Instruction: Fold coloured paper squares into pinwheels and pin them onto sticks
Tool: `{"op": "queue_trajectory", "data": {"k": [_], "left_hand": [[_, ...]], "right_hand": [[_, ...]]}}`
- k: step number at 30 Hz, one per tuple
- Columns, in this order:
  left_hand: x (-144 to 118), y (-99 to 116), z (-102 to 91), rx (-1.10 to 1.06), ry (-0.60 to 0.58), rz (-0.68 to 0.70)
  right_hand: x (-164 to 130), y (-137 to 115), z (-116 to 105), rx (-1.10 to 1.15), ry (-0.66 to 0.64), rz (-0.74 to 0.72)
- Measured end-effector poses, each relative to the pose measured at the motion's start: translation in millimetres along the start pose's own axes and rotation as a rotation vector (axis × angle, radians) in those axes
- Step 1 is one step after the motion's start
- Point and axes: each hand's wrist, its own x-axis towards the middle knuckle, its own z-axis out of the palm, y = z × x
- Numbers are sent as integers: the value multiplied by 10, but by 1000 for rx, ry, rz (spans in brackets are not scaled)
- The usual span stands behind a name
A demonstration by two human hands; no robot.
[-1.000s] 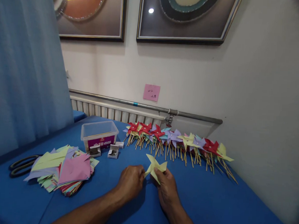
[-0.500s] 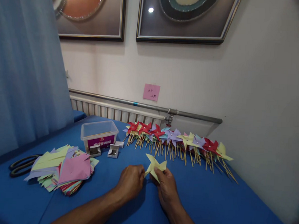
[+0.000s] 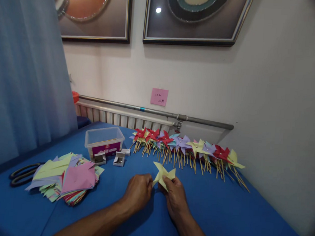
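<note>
A pale yellow paper pinwheel [image 3: 159, 175] with folded-in blades is held up above the blue cloth. My right hand [image 3: 176, 194] grips it from the right, thumb pressed over its centre and the fingers behind. Curled in close to its left blade is my left hand [image 3: 138, 191], whose fingertips appear pinched on that blade's tip. What lies inside the left fingers is mostly hidden. Beyond my hands, finished pinwheels [image 3: 182, 144] in red, yellow, purple and blue lie in a long row on wooden sticks.
A heap of cut coloured paper [image 3: 79, 177] lies at left beside black-handled scissors [image 3: 22, 176]. Behind it stand a clear plastic tub [image 3: 105, 134] and small open boxes [image 3: 119, 159]. A pipe [image 3: 157, 112] and radiator [image 3: 115, 118] run along the wall; a blue curtain [image 3: 28, 72] hangs at left.
A red object now shows at the curtain's edge above the pipe. Both hands and the yellow pinwheel stay almost exactly where they were.
</note>
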Motion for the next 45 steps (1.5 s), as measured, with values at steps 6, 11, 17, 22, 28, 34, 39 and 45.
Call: {"op": "queue_trajectory", "data": {"k": [6, 11, 17, 22, 28, 34, 39, 45], "left_hand": [[-10, 26, 57, -33, 8, -28], [-17, 34, 105, -20, 12, -20], [-10, 26, 83, -49, 27, -14], [-38, 37, -16, -30, 21, 24], [-49, 43, -2, -108, -44, 9], [178, -94, 18, -564, 45, -174], [317, -187, -48, -902, 119, -257], [286, -146, -48, -954, 152, -230]], "right_hand": [[-5, 1, -3, 12, 2, -7], [-2, 6, -13, 9, 1, -10], [7, -7, -14, 25, 10, -5], [52, -62, -48, 20, 48, -44], [65, -156, -75, -27, 4, -40], [46, -164, -73, -109, 65, -83], [-130, 20, 7, -568, -215, -194], [-353, 81, 133, -914, -352, -259]]}}
